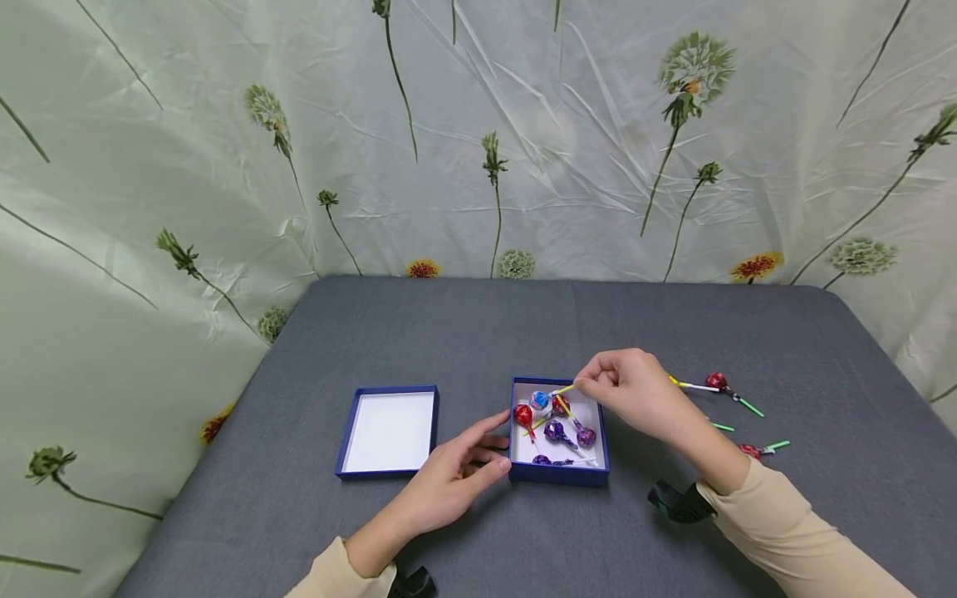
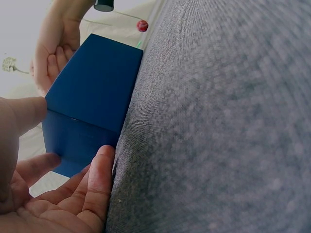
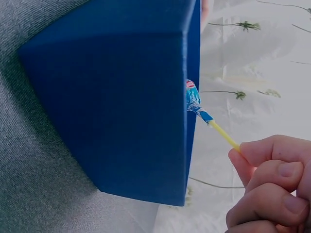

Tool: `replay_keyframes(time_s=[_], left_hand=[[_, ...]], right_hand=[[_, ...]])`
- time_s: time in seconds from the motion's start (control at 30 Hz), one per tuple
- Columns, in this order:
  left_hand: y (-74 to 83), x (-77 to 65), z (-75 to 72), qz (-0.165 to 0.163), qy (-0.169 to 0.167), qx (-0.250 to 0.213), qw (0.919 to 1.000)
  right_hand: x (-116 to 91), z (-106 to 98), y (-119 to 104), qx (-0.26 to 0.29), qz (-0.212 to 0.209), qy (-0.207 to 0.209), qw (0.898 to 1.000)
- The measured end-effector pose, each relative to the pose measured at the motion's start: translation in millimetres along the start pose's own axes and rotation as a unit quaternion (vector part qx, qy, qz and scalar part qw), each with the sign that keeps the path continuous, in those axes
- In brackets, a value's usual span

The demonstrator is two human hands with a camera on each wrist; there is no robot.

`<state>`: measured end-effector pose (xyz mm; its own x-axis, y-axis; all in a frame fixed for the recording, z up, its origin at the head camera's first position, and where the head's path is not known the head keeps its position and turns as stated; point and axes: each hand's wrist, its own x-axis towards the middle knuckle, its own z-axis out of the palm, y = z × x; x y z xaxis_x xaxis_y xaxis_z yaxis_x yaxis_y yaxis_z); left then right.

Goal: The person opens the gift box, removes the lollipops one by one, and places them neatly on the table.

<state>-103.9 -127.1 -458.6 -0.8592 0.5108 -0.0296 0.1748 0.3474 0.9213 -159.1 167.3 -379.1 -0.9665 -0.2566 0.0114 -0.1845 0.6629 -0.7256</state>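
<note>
A blue box (image 1: 559,473) with a white inside holds several wrapped lollipops, among them a red lollipop (image 1: 523,414) and a purple lollipop (image 1: 555,431). At its right rim my right hand (image 1: 628,390) pinches the yellow stick of a blue lollipop (image 3: 193,94) between thumb and forefinger. The candy end of that lollipop dips inside the rim. My left hand (image 1: 456,477) rests against the box's left side, fingers extended, with fingertips on the blue wall in the left wrist view.
A blue lid (image 1: 389,433), white inside facing up, lies left of the box. Several more lollipops lie on the grey table (image 1: 478,332) to the right, partly behind my right arm, including a red lollipop (image 1: 715,380) at the back. A flowered curtain hangs behind the table.
</note>
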Motion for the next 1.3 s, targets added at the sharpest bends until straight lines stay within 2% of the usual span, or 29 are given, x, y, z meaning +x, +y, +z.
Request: replay_keyframes(time_s=[0.4,0.77,1.07,1.3], left_hand=[[-0.2,0.6,0.5,-0.002,0.001,-0.002,1.0],[-0.2,0.3,0.5,-0.001,0.002,-0.001,1.0],[-0.2,0.1,0.3,-0.001,0.003,-0.004,1.0],[-0.1,-0.1,0.0,0.0,0.003,-0.003,1.0]], right_hand=[[-11.8,-16.5,2.3,0.017,0.005,0.021,1.0],[-22.5,-31.1,8.3,0.02,0.038,0.034,0.998],[-31.5,-45.2,14.2,0.042,0.059,0.041,0.997],[-37.5,-57.1,20.2,0.031,0.071,0.055,0.995]])
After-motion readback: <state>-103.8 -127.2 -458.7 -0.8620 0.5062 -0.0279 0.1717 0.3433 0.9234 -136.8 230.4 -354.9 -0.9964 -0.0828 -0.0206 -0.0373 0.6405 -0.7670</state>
